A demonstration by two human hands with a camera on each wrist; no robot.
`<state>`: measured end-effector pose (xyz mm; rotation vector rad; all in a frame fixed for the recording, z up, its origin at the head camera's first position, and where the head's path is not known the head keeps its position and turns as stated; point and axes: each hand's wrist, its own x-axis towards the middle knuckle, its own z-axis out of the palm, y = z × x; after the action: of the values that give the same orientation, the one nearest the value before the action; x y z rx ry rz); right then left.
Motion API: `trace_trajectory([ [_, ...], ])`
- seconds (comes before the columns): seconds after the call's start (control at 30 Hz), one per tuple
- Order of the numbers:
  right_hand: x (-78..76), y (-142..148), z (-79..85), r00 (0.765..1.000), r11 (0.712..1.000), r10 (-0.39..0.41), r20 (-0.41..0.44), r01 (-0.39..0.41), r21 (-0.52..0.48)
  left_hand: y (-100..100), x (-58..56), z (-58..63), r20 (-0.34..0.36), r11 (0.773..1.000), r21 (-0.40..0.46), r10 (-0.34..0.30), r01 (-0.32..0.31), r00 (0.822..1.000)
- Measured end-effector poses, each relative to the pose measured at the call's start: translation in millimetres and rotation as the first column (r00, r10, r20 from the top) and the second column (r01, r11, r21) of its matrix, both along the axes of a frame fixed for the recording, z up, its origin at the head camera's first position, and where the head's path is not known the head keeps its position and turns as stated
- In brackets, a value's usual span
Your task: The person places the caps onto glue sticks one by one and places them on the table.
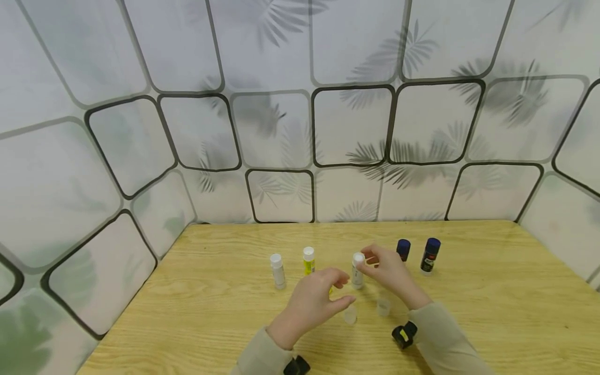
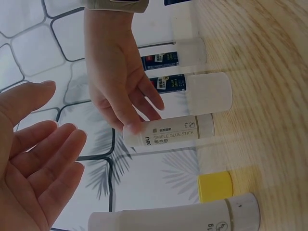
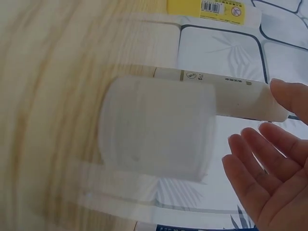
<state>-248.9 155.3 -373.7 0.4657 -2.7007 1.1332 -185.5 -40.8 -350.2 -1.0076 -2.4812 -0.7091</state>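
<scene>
I read "deli", "SIMPLE GLUE STICK" and "21g" on the white glue stick [image 1: 358, 274] upright at the right hand [image 1: 388, 268]; I can't tell whether thumb and finger pinch its cap [image 1: 358, 257]. The left hand [image 1: 310, 299], relaxed, holds nothing. Navy-capped glue sticks [image 1: 429, 258] stand right of the right hand; wooden table [image 1: 187, 312] spreads left of the left, its far edge beyond both.

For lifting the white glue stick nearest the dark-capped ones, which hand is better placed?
Probably the right hand: its thumb is at that glue stick; the left hand is farther away.
</scene>
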Motion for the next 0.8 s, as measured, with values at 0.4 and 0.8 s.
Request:
trace_trajectory([
  [0.4,-2.0,-0.8,-6.0,0.999,0.999,0.038,0.015,-0.038,-0.034,0.2,-0.9,-0.9,-0.008,1.0,-0.006,-0.001,0.001,1.0],
  [0.8,-2.4,-1.1,-7.4,0.999,0.999,0.032,0.028,-0.031,-0.03,0.1,-0.9,-0.1,0.009,1.0,-0.021,0.002,-0.002,1.0],
])
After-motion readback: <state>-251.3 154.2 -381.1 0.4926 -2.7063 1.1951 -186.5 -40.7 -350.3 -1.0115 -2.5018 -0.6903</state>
